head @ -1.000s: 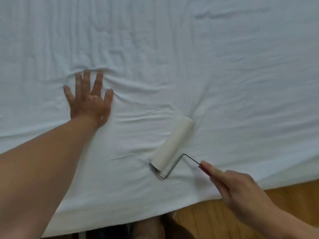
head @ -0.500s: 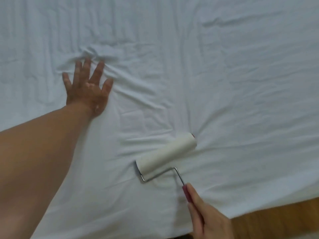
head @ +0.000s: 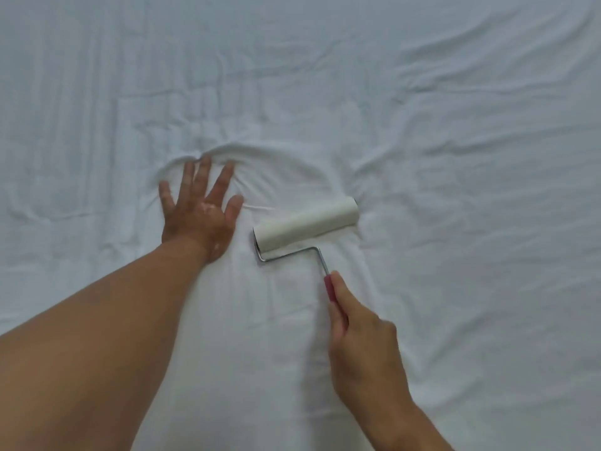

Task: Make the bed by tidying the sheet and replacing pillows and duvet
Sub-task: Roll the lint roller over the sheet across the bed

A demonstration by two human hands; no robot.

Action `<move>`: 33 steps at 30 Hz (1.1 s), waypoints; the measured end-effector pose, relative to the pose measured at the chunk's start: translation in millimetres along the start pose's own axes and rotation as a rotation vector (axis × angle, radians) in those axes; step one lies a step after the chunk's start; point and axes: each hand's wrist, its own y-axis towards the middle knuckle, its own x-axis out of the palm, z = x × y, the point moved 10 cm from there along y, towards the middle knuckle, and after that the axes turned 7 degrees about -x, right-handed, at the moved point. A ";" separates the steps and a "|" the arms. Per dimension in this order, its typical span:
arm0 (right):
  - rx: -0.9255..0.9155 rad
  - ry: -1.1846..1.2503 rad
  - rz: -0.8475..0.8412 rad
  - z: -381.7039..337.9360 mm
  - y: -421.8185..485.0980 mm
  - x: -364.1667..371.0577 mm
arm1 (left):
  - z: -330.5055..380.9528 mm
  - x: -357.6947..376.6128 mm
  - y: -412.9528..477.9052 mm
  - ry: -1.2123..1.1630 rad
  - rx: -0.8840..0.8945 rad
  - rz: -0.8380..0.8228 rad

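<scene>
You are pressing the soft, bunch-prone sheet [head: 455, 157] with your flat left hand [head: 198, 216], right hand [head: 361, 346] gripping the roller handle [head: 330, 288].

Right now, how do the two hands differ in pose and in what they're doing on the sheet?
The left hand lies flat, fingers spread; the right hand is curled. The left hand presses the sheet directly, a fold bunched at its fingertips; the right hand grips the lint roller by its red handle, with the roller's drum resting on the sheet. Both work the same wrinkled patch.
</scene>
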 end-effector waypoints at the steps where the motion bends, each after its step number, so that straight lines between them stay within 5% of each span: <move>1: 0.040 -0.007 -0.007 7.0 -6.7 1.1 | 0.8 0.7 5.7 0.002 0.008 0.006; 21: -0.265 -0.204 0.118 -241.5 372.3 -56.9 | 11.7 6.4 132.7 0.012 0.029 -0.071; 24: -0.252 -0.212 0.117 -210.7 360.5 -53.9 | 9.5 10.2 136.6 -0.004 0.025 -0.060; 29: -0.143 -0.110 0.103 -99.1 206.6 -46.7 | 8.8 11.0 135.4 0.003 0.026 -0.071; 33: -0.167 -0.141 0.115 -99.2 186.4 -83.4 | 7.4 5.8 133.8 -0.016 0.017 -0.061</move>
